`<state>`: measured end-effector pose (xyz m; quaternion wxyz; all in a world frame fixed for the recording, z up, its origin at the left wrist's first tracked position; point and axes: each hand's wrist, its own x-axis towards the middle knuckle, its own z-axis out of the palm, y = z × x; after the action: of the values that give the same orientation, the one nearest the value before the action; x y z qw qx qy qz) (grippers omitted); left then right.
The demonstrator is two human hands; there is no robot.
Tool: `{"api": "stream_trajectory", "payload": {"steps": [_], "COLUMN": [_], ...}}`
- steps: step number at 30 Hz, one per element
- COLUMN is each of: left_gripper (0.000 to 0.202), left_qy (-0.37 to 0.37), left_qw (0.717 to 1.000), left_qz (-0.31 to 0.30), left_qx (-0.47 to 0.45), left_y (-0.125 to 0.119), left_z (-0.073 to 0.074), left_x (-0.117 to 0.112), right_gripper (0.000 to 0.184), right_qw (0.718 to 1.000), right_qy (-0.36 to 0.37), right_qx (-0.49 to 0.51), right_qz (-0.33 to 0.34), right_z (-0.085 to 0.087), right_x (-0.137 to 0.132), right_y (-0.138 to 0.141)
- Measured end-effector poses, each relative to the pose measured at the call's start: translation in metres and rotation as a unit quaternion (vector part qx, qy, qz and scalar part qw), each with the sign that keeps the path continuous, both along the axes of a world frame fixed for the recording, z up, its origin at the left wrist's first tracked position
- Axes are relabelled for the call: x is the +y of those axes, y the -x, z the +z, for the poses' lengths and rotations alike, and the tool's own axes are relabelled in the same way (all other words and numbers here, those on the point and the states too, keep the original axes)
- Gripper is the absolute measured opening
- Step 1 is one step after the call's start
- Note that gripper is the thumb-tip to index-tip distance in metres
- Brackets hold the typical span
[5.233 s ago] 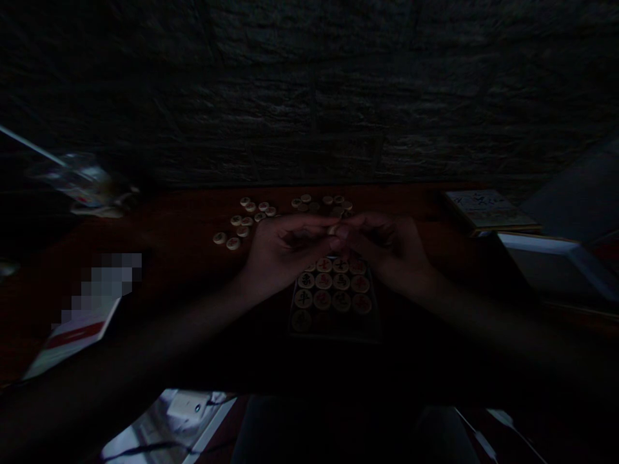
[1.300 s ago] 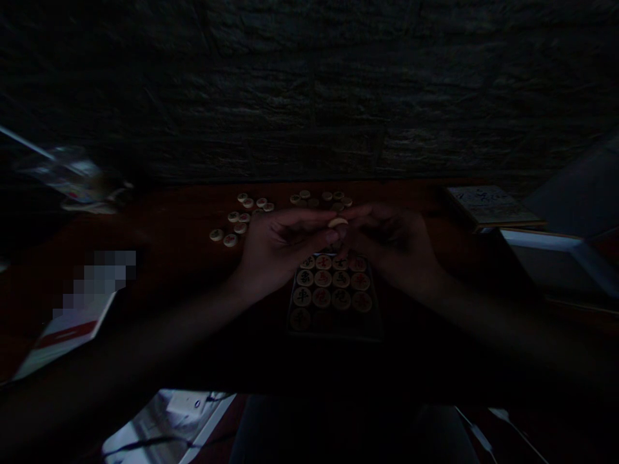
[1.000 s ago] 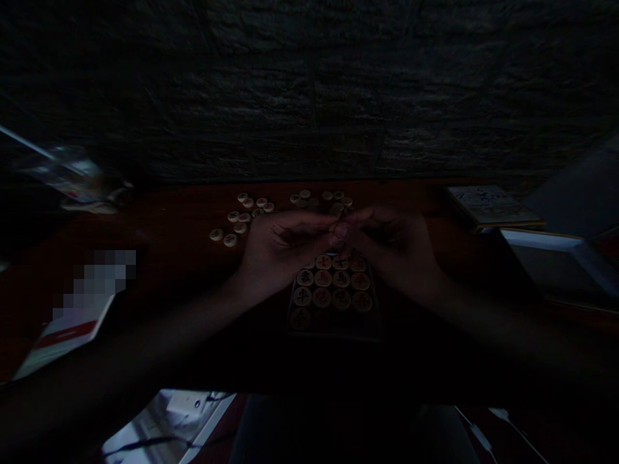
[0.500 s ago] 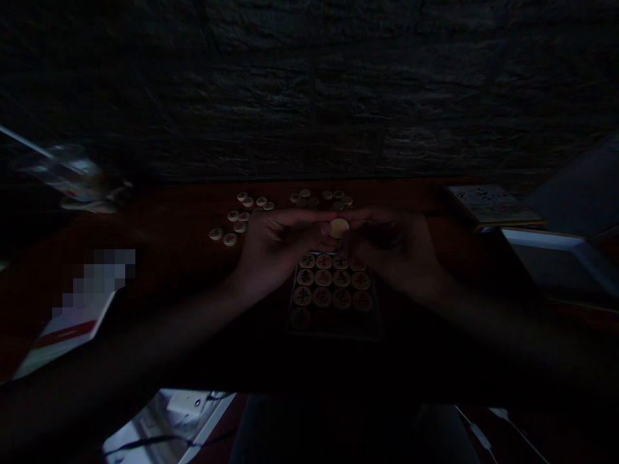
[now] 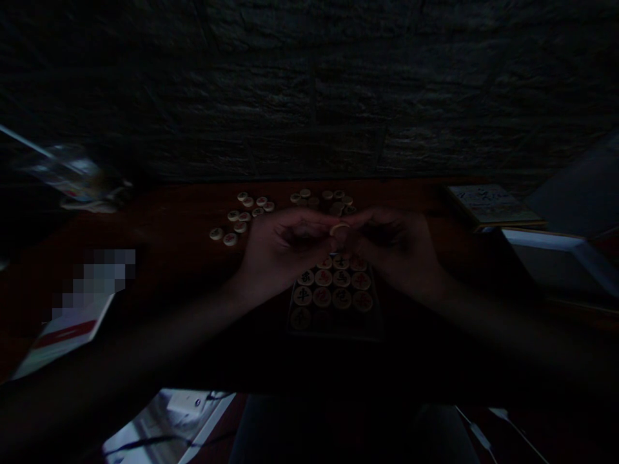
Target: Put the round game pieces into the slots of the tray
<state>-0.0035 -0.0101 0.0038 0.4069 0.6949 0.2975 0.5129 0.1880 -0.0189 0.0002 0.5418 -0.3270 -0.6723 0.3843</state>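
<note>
Between the fingertips of my left hand (image 5: 285, 241) and my right hand (image 5: 396, 248) is a round Chinese chess piece (image 5: 340, 229), tilted so that mostly its pale edge shows. Both hands are closed in a pinch on it, above the far end of a tray (image 5: 351, 327). In that tray lie rows of chess pieces (image 5: 323, 278) with red or black characters. The bottom row has a piece at its left; its right part is very dark. My hands cover some of the top row.
Loose chess pieces (image 5: 240, 227) lie beyond my left hand, and more pieces (image 5: 304, 193) sit near the wall (image 5: 309, 96). A clear plastic cup (image 5: 72, 174) with a straw stands far left. At right are a decorated box (image 5: 493, 203) and an open box lid (image 5: 556, 258).
The piece has been turned between my fingers: its flat pale face showed before, now mostly its edge. My thumbs have shifted slightly; the pieces in the tray stay put.
</note>
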Motion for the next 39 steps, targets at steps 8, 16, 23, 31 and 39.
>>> {"api": "stream_trajectory", "payload": {"steps": [8, 16, 23, 31, 39], "left_gripper": [0.023, 0.023, 0.015, 0.018, 0.017], "left_qy": [-0.001, 0.037, 0.081, 0.129, 0.142], "left_qw": [1.0, 0.999, 0.996, 0.987, 0.985], "left_qz": [-0.01, -0.008, 0.009, -0.011, -0.031], "left_qx": [0.016, -0.018, -0.048, -0.09, -0.098], "left_y": [0.002, 0.001, 0.0, 0.0, 0.001], "left_z": [-0.004, -0.001, 0.0, -0.004, -0.007], "left_x": [0.001, 0.002, 0.002, 0.006, 0.007], "right_gripper": [0.027, 0.023, 0.019, 0.025, 0.028], "right_qw": [0.999, 1.0, 1.0, 0.999, 0.998], "right_qy": [0.04, 0.012, 0.007, -0.02, -0.06], "right_qx": [0.02, -0.011, 0.009, 0.006, -0.028], "right_qz": [0.003, -0.01, 0.02, 0.031, 0.007], "right_z": [0.0, 0.0, -0.003, -0.007, -0.01], "right_x": [-0.001, 0.0, 0.001, 0.002, 0.001], "right_y": [0.0, 0.0, 0.0, -0.003, -0.004]}}
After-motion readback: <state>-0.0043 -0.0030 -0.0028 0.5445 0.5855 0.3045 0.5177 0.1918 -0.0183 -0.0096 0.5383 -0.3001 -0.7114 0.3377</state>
